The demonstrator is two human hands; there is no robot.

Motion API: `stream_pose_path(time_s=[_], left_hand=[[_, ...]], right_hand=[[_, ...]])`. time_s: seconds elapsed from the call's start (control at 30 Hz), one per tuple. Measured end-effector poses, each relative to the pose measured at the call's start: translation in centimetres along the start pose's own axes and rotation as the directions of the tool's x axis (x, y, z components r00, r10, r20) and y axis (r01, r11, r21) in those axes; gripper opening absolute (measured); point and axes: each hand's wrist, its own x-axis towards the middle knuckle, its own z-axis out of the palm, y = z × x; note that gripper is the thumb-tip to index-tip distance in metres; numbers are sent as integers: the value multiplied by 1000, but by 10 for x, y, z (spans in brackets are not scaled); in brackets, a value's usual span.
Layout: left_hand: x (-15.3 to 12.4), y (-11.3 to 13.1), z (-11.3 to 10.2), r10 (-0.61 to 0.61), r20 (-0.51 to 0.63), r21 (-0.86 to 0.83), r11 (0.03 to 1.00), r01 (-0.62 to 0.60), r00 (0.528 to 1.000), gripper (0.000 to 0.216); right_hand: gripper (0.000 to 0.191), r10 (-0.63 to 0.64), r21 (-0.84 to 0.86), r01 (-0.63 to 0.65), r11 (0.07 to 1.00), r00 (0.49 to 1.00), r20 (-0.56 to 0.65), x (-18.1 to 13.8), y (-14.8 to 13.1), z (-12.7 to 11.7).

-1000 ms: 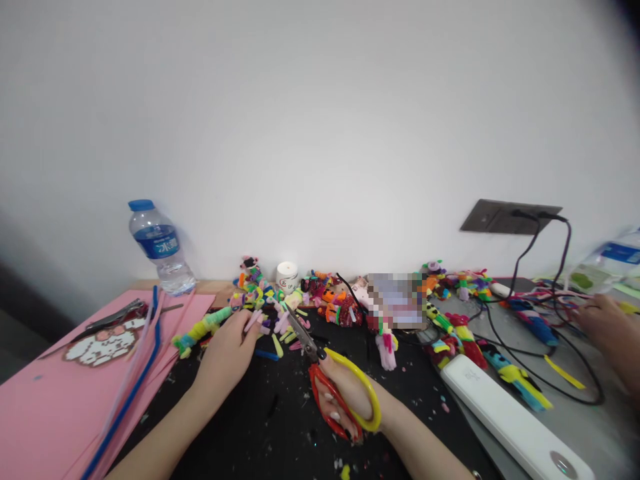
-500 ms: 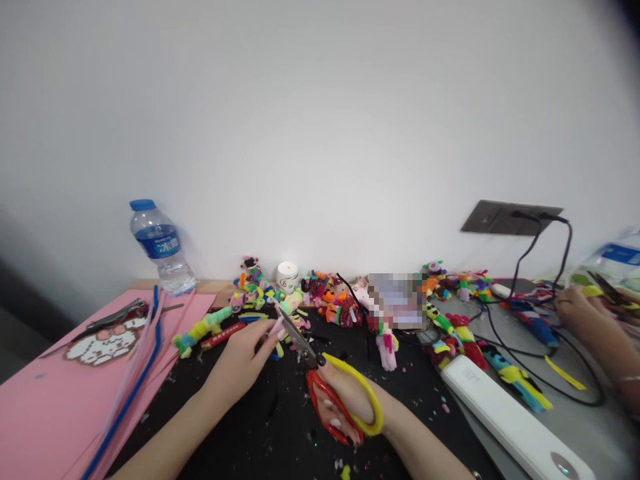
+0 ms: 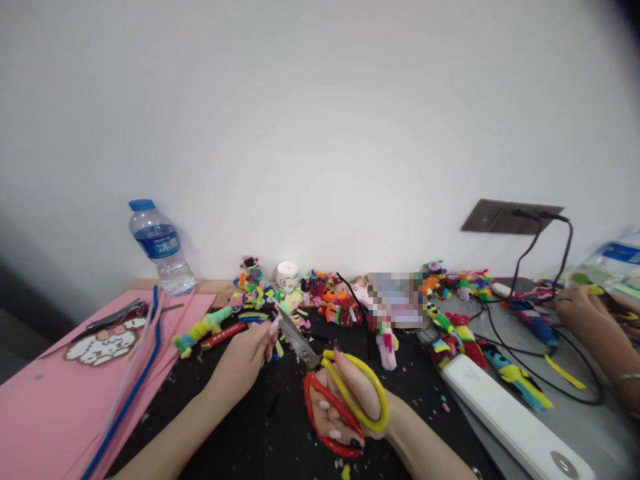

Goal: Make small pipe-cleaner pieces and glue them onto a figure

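Note:
My left hand (image 3: 245, 350) is closed in a pinch on a small pale lilac piece of pipe cleaner (image 3: 275, 325), whose fuzzy end sticks out above the fingertips. Scissors (image 3: 300, 341) with one yellow and one red handle loop are in my right hand (image 3: 345, 393), thumb through the yellow loop and fingers in the red one. Their metal blades point up and left, close beside the lilac piece; whether they touch it I cannot tell. A yellow and green pipe-cleaner figure (image 3: 205, 328) lies left of my left hand, next to a red packet (image 3: 223, 335).
On the left, pink sheets (image 3: 45, 400) carry long pipe cleaners (image 3: 130, 397). A water bottle (image 3: 163, 247) leans at the wall. Several fuzzy figures (image 3: 343, 308) line the back. A white device (image 3: 515, 417), black cables (image 3: 500, 343) and another person's hand (image 3: 585, 317) are at right.
The scissors' handle loops have spread somewhat apart, and my right fingers have moved slightly down. My left fingers have curled in more around the lilac piece. The other person's hand has shifted slightly.

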Motion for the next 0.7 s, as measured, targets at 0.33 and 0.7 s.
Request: stream_pose_path(time_s=[0.33, 0.7], left_hand=[[0, 0, -1, 37, 4, 51, 998, -37, 999, 29], [0, -1, -1, 50, -21, 92, 995, -48, 999, 31]], right_hand=[[67, 64, 27, -61, 998, 991, -121, 4, -1, 13], [67, 125, -5, -128, 992, 972, -197, 4, -4, 17]])
